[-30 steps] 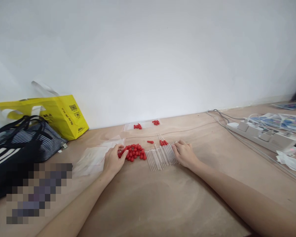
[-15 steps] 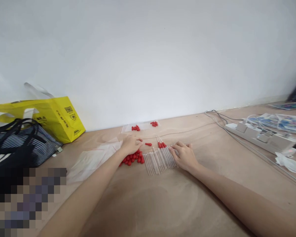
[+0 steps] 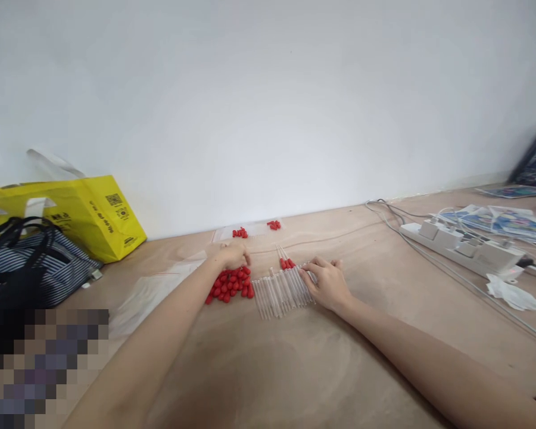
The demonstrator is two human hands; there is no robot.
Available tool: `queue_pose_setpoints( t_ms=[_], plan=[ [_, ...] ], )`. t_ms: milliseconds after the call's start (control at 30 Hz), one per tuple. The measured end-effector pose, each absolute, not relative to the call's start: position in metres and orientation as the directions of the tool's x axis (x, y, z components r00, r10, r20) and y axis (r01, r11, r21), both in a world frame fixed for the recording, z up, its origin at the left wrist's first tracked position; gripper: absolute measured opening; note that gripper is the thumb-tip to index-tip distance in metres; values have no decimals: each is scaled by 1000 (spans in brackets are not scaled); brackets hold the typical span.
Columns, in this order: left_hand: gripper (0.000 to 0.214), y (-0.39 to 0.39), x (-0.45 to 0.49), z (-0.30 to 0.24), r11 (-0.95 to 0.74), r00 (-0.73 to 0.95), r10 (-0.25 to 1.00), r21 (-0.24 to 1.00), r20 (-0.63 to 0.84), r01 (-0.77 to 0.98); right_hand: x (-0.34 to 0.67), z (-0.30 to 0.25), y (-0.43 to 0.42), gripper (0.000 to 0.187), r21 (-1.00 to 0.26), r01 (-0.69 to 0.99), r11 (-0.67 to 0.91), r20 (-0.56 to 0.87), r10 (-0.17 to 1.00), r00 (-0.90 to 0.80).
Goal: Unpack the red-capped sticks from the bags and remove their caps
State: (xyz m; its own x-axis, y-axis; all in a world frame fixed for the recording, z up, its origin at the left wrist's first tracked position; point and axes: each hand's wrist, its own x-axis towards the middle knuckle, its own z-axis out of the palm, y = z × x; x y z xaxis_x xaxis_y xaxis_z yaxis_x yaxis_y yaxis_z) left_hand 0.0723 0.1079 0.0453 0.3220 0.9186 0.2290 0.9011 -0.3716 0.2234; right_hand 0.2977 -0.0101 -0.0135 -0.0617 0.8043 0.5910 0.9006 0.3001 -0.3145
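My left hand point(image 3: 232, 256) is over the far side of a pile of red rubber dropper bulbs point(image 3: 227, 286), its fingers curled together. The loose bulb that lay beside these fingers is out of sight, seemingly within them. My right hand point(image 3: 328, 283) has its thumb and index finger closed at the upper end of a clear dropper tube at the right end of a row of tubes point(image 3: 277, 295). Just behind this row lie several tubes fitted with red bulbs point(image 3: 287, 263), their thin tips pointing at the wall.
Clear plastic bags point(image 3: 156, 292) lie left of the pile. Farther back, a bag point(image 3: 254, 229) holds red-bulbed droppers. A yellow bag point(image 3: 111, 220) and a striped bag point(image 3: 71, 256) stand left. To the right are a power strip point(image 3: 464, 247), cables, crumpled tissue point(image 3: 513, 293) and printed sheets point(image 3: 500, 220).
The loose red bulb beside my left hand has gone from the table, and the left fingers have curled in. My right hand stays at the tube row. The view has shifted slightly right.
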Motion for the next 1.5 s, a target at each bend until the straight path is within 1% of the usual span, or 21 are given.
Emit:
queue_pose_setpoints(
  t_ms=[100,200,267,333,433,533,600,700,867,967,1067,1167,1267,1400,1433,1500],
  plan=[
    [12,104,101,39,-297,280,953,183,112,937,297,-14,-10,27,-313,903,295,592,804,-58],
    [27,100,138,30,-197,191,980,138,55,971,299,-14,-9,25,-320,902,290,595,802,-46],
    [33,97,156,25,-147,145,989,122,20,982,301,-15,-8,25,-324,902,284,598,801,-38],
    [32,96,167,23,-113,116,993,117,-25,987,302,-15,-8,25,-324,903,283,598,801,-36],
    [23,98,173,25,-84,94,992,119,-86,989,303,-16,-7,24,-321,902,287,595,802,-43],
    [17,100,172,30,-84,98,990,128,-106,988,304,-17,-6,24,-306,908,287,602,797,-49],
    [19,99,166,37,-93,104,991,129,-82,987,304,-17,-6,24,-300,910,287,605,795,-52],
    [23,84,148,49,-131,131,991,120,7,984,305,-18,-5,24,-314,897,311,614,787,-58],
    [23,19,98,56,-287,268,950,110,164,952,300,-19,-11,23,-316,851,419,642,755,-133],
    [20,-19,69,41,-427,378,881,137,285,894,290,-16,-11,25,-298,831,471,592,773,-226],
    [17,-38,51,17,-499,401,820,169,407,850,278,-9,0,29,-254,846,469,482,820,-309],
    [17,-41,42,0,-558,416,795,264,442,786,265,0,20,32,-228,863,450,348,866,-360],
    [17,-37,40,-5,-595,430,780,326,455,734,256,5,35,33,-232,870,436,267,888,-374],
    [17,-35,40,-4,-614,431,768,351,474,707,256,3,42,31,-240,868,436,250,891,-379],
    [17,-35,40,-3,-617,432,766,354,476,703,258,2,41,31,-244,867,435,266,889,-372],
    [17,-35,39,-4,-624,435,760,357,482,695,264,2,35,32,-275,859,432,345,878,-331]
  ],
)
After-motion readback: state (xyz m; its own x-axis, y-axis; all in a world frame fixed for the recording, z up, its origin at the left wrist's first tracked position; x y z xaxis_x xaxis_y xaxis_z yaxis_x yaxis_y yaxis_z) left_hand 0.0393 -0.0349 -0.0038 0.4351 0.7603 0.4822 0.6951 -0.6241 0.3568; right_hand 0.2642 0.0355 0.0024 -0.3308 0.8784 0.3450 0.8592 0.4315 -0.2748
